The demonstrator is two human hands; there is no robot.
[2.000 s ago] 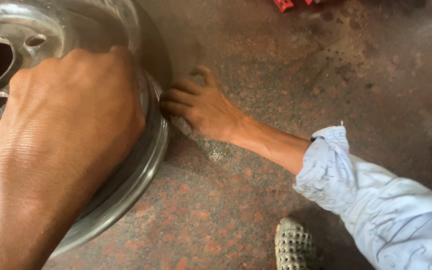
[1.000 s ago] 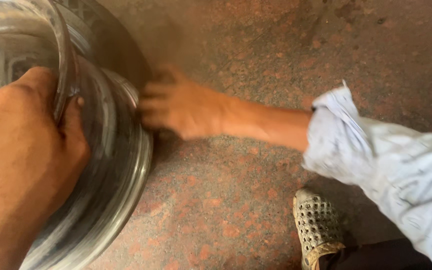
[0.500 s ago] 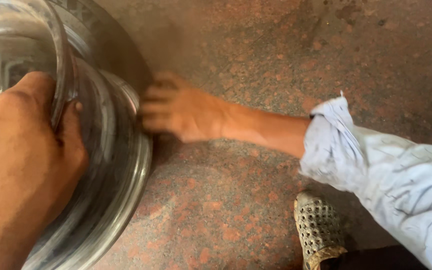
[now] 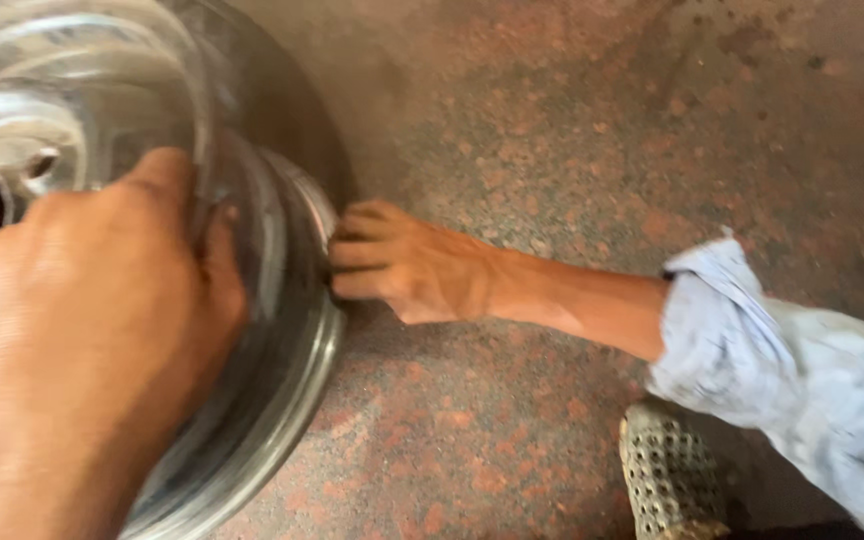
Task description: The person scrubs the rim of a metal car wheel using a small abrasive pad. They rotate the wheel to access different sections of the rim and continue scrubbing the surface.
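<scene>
No containers seen. My left hand [image 4: 82,330] clamps the shiny steel wheel rim [image 4: 282,330]; right hand [image 4: 402,270], fingers together, presses its edge on speckled floor [image 4: 572,130].

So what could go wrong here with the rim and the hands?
The right hand has its fingers tucked at the lower edge of the rim, against the floor; they could get pinched if it drops. The left hand grips the rim from above alone; smooth metal might slip. The shoe is close by.
</scene>
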